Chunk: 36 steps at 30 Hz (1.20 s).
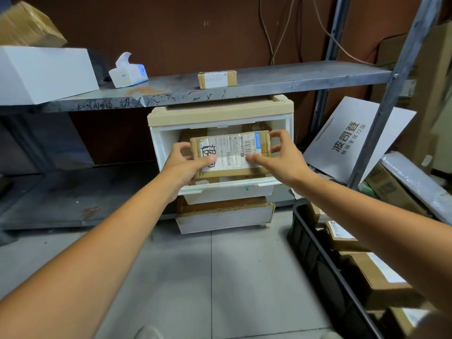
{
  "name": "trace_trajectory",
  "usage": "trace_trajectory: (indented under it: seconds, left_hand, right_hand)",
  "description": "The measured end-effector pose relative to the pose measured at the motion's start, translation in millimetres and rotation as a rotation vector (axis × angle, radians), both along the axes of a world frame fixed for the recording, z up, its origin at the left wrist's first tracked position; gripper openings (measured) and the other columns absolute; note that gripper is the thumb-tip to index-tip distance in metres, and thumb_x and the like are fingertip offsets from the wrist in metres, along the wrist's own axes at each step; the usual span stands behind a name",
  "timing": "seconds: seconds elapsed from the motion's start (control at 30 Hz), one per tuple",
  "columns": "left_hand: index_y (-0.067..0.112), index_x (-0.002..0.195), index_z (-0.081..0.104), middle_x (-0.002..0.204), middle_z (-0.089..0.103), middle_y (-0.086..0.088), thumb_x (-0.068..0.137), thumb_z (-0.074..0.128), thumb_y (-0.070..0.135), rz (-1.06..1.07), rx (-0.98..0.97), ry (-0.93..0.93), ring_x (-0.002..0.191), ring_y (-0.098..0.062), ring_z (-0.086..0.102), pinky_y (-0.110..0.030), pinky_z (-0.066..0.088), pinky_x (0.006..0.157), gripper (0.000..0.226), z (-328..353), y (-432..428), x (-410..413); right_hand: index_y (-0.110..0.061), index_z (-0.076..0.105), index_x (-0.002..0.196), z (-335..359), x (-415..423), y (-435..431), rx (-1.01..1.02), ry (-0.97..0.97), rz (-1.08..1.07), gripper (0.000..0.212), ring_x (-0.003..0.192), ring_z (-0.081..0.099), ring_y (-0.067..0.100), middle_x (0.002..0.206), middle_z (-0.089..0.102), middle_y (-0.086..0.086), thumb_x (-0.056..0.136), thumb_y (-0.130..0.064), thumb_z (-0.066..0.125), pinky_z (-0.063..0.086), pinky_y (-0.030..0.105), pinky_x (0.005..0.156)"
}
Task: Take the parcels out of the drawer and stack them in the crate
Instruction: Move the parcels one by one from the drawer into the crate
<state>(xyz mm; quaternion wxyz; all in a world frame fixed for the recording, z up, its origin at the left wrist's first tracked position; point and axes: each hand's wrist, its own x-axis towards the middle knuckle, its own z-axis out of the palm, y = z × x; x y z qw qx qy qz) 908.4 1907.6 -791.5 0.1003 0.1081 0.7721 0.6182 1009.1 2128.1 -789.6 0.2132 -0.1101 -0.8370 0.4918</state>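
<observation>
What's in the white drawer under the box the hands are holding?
More brown parcels lie in the drawer. The held parcel, the left hand and the right hand cover most, so their number is hidden.

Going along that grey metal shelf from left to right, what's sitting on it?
Large white rectangular box → white tissue pack with a tissue sticking up → small brown cardboard parcel with a white label.
</observation>
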Motion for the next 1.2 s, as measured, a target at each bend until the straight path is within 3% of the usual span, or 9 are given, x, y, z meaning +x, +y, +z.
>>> trace_trajectory:
  seconds: [0.13,0.23,0.33,0.4,0.5,0.6,0.83,1.07,1.2]
  left_hand:
    - [0.035,0.13,0.043,0.125,0.066,-0.001,0.074,0.088,0.034,-0.03,-0.015,0.054,0.112,-0.021,0.066,-0.045,0.056,0.097,0.071,2,18,7]
    - [0.033,0.135,0.045,0.126,0.066,0.0,0.057,0.09,0.044,-0.032,0.009,0.065,0.112,-0.02,0.067,-0.046,0.057,0.095,0.09,2,39,10]
    - [0.024,0.14,0.044,0.128,0.062,0.0,0.08,0.083,0.027,-0.073,0.018,0.101,0.114,-0.02,0.064,-0.044,0.056,0.096,0.072,2,68,23]
    - [0.022,0.14,0.044,0.124,0.061,0.003,0.085,0.08,0.023,-0.095,0.025,0.111,0.114,-0.019,0.063,-0.043,0.056,0.096,0.066,0,92,32]
    - [0.026,0.133,0.045,0.116,0.062,0.005,0.083,0.082,0.024,-0.118,0.021,0.085,0.108,-0.017,0.064,-0.043,0.057,0.094,0.062,-13,129,45]
    - [0.032,0.121,0.044,0.115,0.065,0.003,0.079,0.084,0.029,-0.139,0.006,0.047,0.104,-0.017,0.066,-0.046,0.058,0.091,0.058,-31,163,59]
    - [0.038,0.117,0.043,0.115,0.066,0.003,0.07,0.086,0.042,-0.248,-0.023,-0.043,0.104,-0.02,0.067,-0.047,0.059,0.089,0.064,-73,236,89]
    - [0.034,0.117,0.043,0.117,0.066,-0.001,0.076,0.087,0.03,-0.323,-0.035,-0.093,0.102,-0.021,0.068,-0.046,0.059,0.089,0.06,-101,289,96]
    - [0.034,0.119,0.042,0.117,0.066,-0.001,0.082,0.083,0.029,-0.325,-0.051,-0.13,0.101,-0.019,0.068,-0.043,0.06,0.089,0.055,-113,303,97]
  right_hand:
    - [-0.025,0.04,0.129,6,12,13,-0.018,-0.01,0.006,0.064,0.094,0.064,0.009,0.104,0.061,-0.004,0.082,-0.035,0.082,0.048,0.019,0.07]
    - [-0.023,0.04,0.131,13,24,28,0.011,-0.016,-0.035,0.069,0.091,0.063,0.008,0.103,0.059,-0.005,0.079,-0.037,0.084,0.053,0.024,0.072]
    - [-0.021,0.042,0.128,16,39,51,0.034,-0.017,-0.082,0.067,0.094,0.063,0.009,0.104,0.061,-0.004,0.079,-0.036,0.084,0.055,0.028,0.078]
    - [-0.024,0.042,0.122,14,52,70,0.033,-0.016,-0.134,0.062,0.096,0.062,0.008,0.103,0.06,-0.008,0.078,-0.034,0.085,0.055,0.027,0.079]
    - [-0.026,0.041,0.12,6,72,98,0.008,-0.051,-0.21,0.061,0.097,0.062,0.008,0.103,0.059,-0.01,0.078,-0.034,0.085,0.054,0.025,0.076]
    - [-0.025,0.04,0.122,-9,93,124,-0.027,-0.104,-0.261,0.062,0.095,0.065,0.01,0.102,0.061,-0.008,0.079,-0.031,0.084,0.059,0.036,0.085]
    - [-0.025,0.041,0.119,-43,139,186,-0.047,-0.178,-0.367,0.06,0.095,0.066,0.011,0.106,0.063,-0.005,0.078,-0.028,0.086,0.059,0.04,0.087]
    - [-0.028,0.039,0.118,-67,156,233,-0.106,-0.263,-0.415,0.058,0.082,0.063,0.013,0.109,0.064,0.002,0.081,-0.032,0.083,0.044,0.018,0.044]
    - [-0.027,0.038,0.122,-78,152,250,-0.112,-0.311,-0.41,0.06,0.093,0.066,0.018,0.111,0.062,0.0,0.082,-0.032,0.082,0.052,0.027,0.055]
